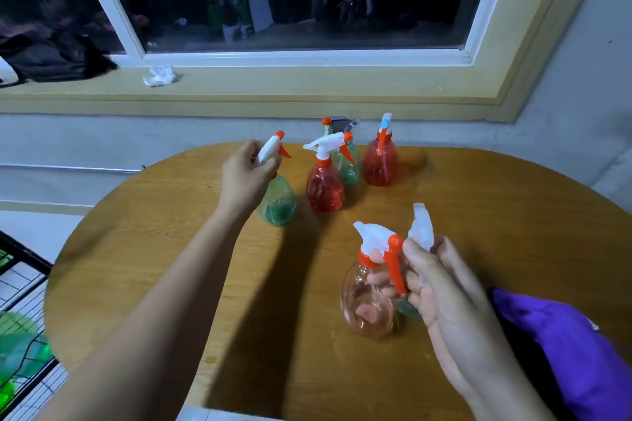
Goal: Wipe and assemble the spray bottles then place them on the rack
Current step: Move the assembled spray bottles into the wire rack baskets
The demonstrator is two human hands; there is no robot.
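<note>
My left hand [246, 174] grips the white-and-orange spray head of a green bottle [278, 203] standing on the round wooden table [178, 249]. My right hand [434, 280] holds a pale clear-pink spray bottle [367, 304] by its neck and orange trigger, with a crumpled white wipe [421, 227] pinched above the fingers. Behind them stand a red bottle [325, 186], a second green bottle [350, 164] with a grey-topped head, and another red bottle [380, 159] with a blue-tipped head.
A black wire rack [24, 287] with green bottles sits at the lower left beside the table. A purple cloth [561, 345] lies on the table's right edge. A window sill behind carries a crumpled tissue [159, 76] and a dark bag [54, 56].
</note>
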